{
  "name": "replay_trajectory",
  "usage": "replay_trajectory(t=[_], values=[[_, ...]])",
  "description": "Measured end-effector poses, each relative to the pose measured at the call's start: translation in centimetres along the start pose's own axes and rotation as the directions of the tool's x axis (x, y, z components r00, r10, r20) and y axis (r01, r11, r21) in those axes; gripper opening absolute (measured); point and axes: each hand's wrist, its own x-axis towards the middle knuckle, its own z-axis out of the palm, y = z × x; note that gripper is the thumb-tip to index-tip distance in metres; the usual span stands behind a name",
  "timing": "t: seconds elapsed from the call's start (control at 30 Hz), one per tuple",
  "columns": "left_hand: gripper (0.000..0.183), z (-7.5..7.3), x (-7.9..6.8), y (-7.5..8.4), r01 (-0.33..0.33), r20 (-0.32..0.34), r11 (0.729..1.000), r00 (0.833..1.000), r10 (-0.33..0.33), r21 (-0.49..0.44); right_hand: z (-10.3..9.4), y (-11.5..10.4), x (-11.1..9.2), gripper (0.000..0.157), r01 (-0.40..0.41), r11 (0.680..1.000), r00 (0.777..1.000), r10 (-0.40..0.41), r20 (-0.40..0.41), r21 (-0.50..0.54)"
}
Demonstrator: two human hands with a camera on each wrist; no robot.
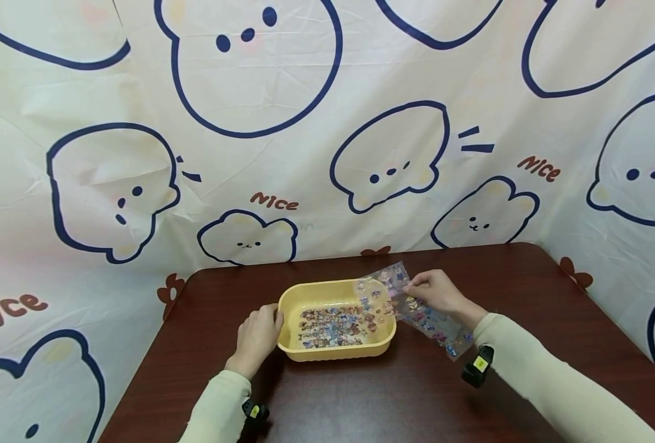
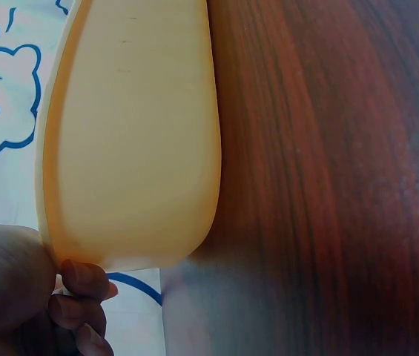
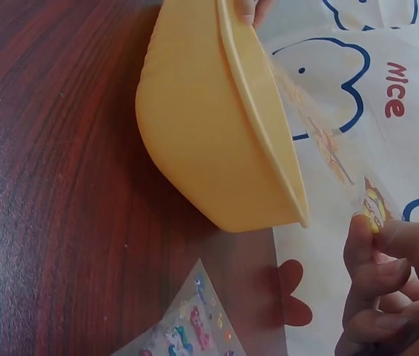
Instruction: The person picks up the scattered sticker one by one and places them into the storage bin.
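Clock positions are read from the head view, centred on the yellow plastic tray (image 1: 335, 354), with 12 o'clock farthest from the person; the tray is seated on the dark wood-grain desk (image 1: 360, 406); its 9 o'clock end is gripped by the left hand (image 1: 259, 335), whose fingers (image 2: 84, 279) are curled at the rim.

At 2 o'clock a clear sticker sheet (image 1: 379, 295) is pinched between the thumb and fingers of the right hand (image 1: 440, 292); the sheet is held across the rim, partly over the interior; contact with the rim cannot be told. A second clear sticker sheet (image 1: 432, 325) is seen outside the tray, between 3 and 4 o'clock, below the right hand; printed ponies are made out on it in the right wrist view. Sticker figures (image 1: 333, 326) are seen in rows on the tray floor; whether one sheet or several is laid there cannot be told.

Progress, as judged: the work is taken to be part-way; some stickers are already in the tray; the pinched sheet is not yet released; the outer sheet is left outside; the tray is presumably being steadied by the left hand.
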Motion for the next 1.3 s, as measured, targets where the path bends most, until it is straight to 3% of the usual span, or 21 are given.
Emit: replay_trajectory(t=[0.6, 0.83, 1.3], values=[[0.034, 0.1, 0.0, -0.2, 0.006, 0.010, 1.000, 1.000, -0.006, 0.001, 2.3, -0.2, 0.7, 0.018, 0.018, 1.000, 1.000, -0.018, 0.004, -0.002], [0.034, 0.0, 0.0, -0.1, 0.007, 0.018, 1.000, 1.000, -0.007, 0.003, 3.0, -0.4, 0.9, 0.016, -0.023, 0.999, 1.000, 0.022, 0.015, 0.037], [0.033, 0.1, 0.1, -0.2, -0.014, 0.000, 1.000, 1.000, 0.014, 0.002, 4.0, -1.0, 1.0, 0.014, -0.066, 0.997, 0.998, 0.067, 0.022, -0.033]])
